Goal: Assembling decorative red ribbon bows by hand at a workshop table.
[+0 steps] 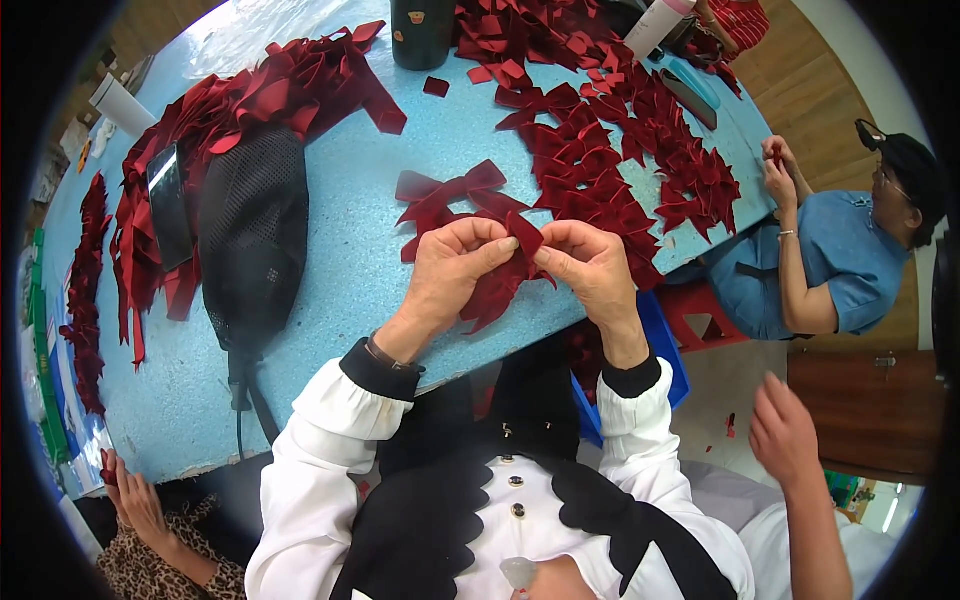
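Close to the table's front edge, my left hand (440, 275) and my right hand (600, 275) face each other with thumbs and forefingers pinched. Between them is a dark red velvet ribbon piece (525, 236), folded upright, with both sets of fingertips on its sides. More red fabric (492, 300) hangs or lies below my fingers; I cannot tell whether it belongs to the held piece. Just beyond my left hand lies a finished-looking red bow (455, 190). Rows of similar bows (580, 165) spread over the blue table (350, 200) to the right.
A heap of red ribbon strips (270, 90) lies at far left, with a black mesh bag (255, 230) and a phone (168, 205) by it. A dark tumbler (420, 35) stands at the back. A blue crate (660, 345) sits below the table edge. Co-workers sit around; one bare forearm (800, 470) reaches in at right.
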Available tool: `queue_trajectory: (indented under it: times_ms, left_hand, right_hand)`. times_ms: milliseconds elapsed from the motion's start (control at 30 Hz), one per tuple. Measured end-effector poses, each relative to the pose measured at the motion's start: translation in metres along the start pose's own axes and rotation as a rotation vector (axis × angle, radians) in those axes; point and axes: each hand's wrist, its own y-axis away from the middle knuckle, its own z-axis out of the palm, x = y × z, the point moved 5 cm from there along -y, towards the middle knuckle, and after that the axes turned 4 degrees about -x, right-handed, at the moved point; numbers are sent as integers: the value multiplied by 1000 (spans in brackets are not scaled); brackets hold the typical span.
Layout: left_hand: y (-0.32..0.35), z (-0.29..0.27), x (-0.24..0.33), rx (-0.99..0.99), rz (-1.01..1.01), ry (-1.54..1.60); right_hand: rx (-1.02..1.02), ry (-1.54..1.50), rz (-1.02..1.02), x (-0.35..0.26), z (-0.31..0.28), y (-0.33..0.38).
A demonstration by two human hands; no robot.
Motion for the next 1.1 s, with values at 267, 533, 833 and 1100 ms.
queue_trajectory:
  times_ms: [267,533,833,1100]
  left_hand:
    - [1,-1,-3,-39,-21,-61]
    - [1,0,-2,-20,-56,10]
    - [1,-1,-6,-26,-132,64]
    - [1,-1,-7,-24,-174,70]
  right_hand:
    - [28,28,-34,-1,5,-1]
    - [97,-10,4,6,1,0]
    - [112,-10,29,8,0,2]
    - [151,75,-2,5,0,4]
